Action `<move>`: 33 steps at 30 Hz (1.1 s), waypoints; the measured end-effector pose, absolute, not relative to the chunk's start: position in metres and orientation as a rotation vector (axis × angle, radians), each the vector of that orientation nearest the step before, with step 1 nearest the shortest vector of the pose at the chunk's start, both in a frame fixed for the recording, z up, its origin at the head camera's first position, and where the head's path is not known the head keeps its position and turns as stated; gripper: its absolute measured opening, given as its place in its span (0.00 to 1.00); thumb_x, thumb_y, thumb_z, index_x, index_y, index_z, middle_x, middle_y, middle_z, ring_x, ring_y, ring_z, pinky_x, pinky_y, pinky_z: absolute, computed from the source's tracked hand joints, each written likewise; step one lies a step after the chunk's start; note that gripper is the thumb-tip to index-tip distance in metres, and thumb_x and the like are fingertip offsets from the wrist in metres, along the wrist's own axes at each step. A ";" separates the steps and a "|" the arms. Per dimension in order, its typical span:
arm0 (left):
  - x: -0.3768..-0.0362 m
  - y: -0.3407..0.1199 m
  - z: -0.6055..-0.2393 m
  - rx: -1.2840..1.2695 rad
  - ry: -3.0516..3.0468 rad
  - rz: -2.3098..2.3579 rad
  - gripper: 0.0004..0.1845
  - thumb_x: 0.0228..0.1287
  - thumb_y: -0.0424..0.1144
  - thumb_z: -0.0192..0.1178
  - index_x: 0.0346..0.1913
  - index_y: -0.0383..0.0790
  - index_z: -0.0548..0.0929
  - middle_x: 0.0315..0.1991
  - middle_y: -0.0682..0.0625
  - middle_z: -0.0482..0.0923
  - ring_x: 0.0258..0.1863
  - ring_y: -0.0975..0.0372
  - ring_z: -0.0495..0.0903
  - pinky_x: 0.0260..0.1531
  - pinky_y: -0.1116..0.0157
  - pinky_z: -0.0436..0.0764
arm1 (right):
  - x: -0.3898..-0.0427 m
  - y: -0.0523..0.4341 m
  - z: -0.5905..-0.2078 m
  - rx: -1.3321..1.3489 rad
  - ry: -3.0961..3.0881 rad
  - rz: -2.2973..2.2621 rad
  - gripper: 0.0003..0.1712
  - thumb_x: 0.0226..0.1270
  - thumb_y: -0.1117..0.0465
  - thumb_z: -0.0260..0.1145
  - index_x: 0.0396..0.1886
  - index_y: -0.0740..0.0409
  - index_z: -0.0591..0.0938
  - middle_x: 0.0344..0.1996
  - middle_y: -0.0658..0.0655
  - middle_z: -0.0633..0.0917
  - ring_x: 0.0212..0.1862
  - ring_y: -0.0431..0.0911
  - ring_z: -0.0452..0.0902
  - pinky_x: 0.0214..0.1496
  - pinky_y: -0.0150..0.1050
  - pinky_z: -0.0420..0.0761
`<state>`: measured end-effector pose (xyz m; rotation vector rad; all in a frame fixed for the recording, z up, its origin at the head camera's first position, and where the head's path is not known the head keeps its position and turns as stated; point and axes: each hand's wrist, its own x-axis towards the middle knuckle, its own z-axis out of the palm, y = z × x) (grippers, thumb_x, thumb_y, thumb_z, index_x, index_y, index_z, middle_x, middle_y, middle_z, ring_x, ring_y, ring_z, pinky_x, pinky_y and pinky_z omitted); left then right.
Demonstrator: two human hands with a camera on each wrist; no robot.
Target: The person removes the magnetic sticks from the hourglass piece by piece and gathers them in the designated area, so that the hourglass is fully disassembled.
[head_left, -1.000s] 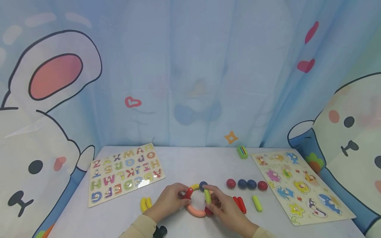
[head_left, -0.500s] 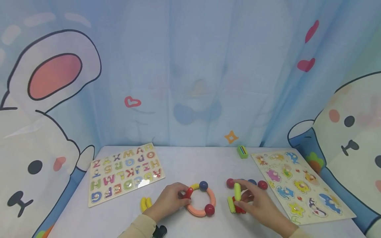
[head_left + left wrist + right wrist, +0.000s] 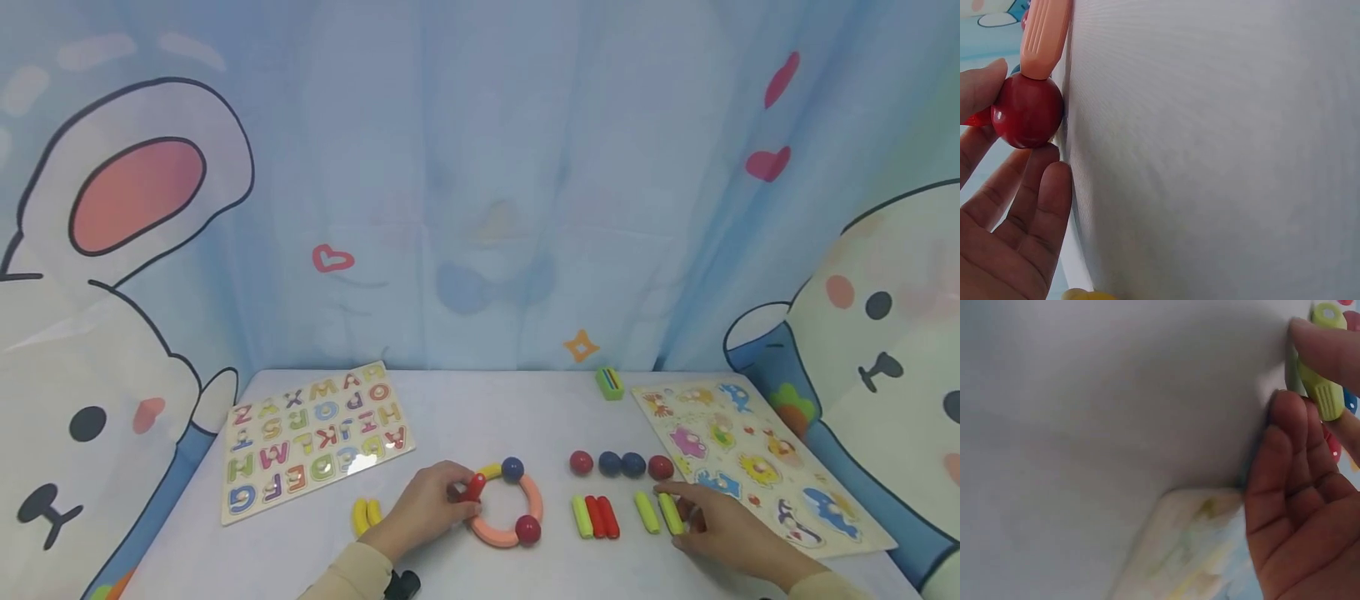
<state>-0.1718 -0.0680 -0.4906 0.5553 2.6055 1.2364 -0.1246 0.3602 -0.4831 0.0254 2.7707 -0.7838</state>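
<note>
Simultaneously pinched lime-green rod in right hand, upright red rod in left hand; counted three each; faced blue fabric curtain across white tabletop.

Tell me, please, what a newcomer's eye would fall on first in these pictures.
Probably the large cartoon animals on the blue curtain, one at each side. Next comes the ring of balls and curved pieces on the table, front and centre, where the left hand grips a red ball; further right, the right hand pinches a lime-green stick.
</note>
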 end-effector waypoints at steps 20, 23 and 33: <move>-0.171 -0.067 -0.490 0.582 2.616 1.231 0.15 0.53 0.43 0.76 0.44 0.51 0.86 0.42 0.60 0.80 0.36 0.68 0.78 0.36 0.66 0.79 | -0.125 0.353 -0.485 0.070 2.748 -0.835 0.42 0.46 0.64 0.82 0.65 0.55 0.76 0.33 0.52 0.75 0.33 0.46 0.72 0.31 0.35 0.76; -0.171 -0.068 -0.491 0.593 2.616 1.233 0.15 0.53 0.43 0.76 0.44 0.50 0.86 0.42 0.60 0.80 0.36 0.68 0.78 0.36 0.66 0.79 | -0.124 0.353 -0.486 0.081 2.759 -0.841 0.42 0.47 0.62 0.82 0.65 0.56 0.76 0.33 0.52 0.75 0.33 0.46 0.72 0.31 0.35 0.77; -0.170 -0.069 -0.491 0.606 2.631 1.230 0.14 0.53 0.43 0.76 0.43 0.50 0.86 0.42 0.60 0.79 0.36 0.68 0.77 0.38 0.66 0.79 | -0.122 0.353 -0.491 0.073 2.781 -0.820 0.44 0.50 0.58 0.81 0.68 0.58 0.73 0.33 0.51 0.75 0.33 0.45 0.71 0.29 0.34 0.74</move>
